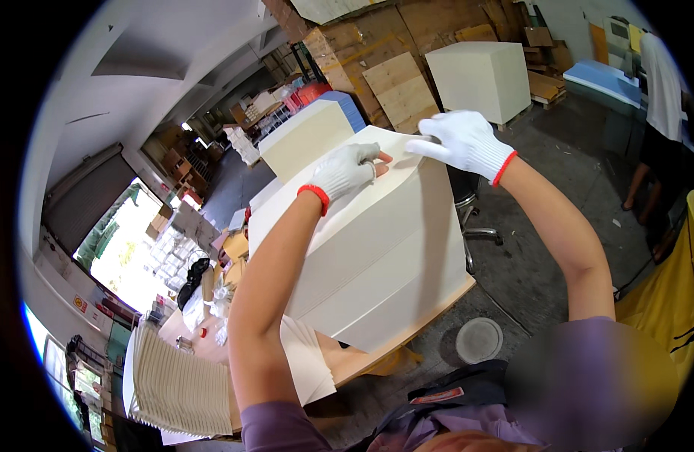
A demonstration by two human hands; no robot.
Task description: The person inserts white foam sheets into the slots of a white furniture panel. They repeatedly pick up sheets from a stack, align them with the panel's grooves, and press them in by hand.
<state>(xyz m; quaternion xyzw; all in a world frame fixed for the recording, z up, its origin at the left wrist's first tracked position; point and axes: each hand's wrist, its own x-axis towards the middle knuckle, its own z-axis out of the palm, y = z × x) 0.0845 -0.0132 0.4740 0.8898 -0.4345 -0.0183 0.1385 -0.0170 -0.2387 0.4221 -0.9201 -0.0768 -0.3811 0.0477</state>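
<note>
A tall stack of large cream-white paper sheets (377, 260) stands on a wooden board in front of me. My left hand (343, 177), in a white glove with a red cuff and bare fingertips, is over the stack's top with fingers bent and a little apart. At the far right corner, my right hand (460, 143) wears a similar glove. Its thumb and forefinger stretch leftward, spread apart, beside the top sheets' edge. The top surface curves upward toward that corner. Whether either hand touches a sheet is hard to tell.
Fanned cream sheets (177, 384) lie at lower left, near loose sheets (305, 361) by the stack. Another paper stack (305, 139) stands beyond, and a white block-shaped stack (483, 79) at back right. A chair base (479, 233) and round grey lid (479, 340) are right; a person (660, 98) stands far right.
</note>
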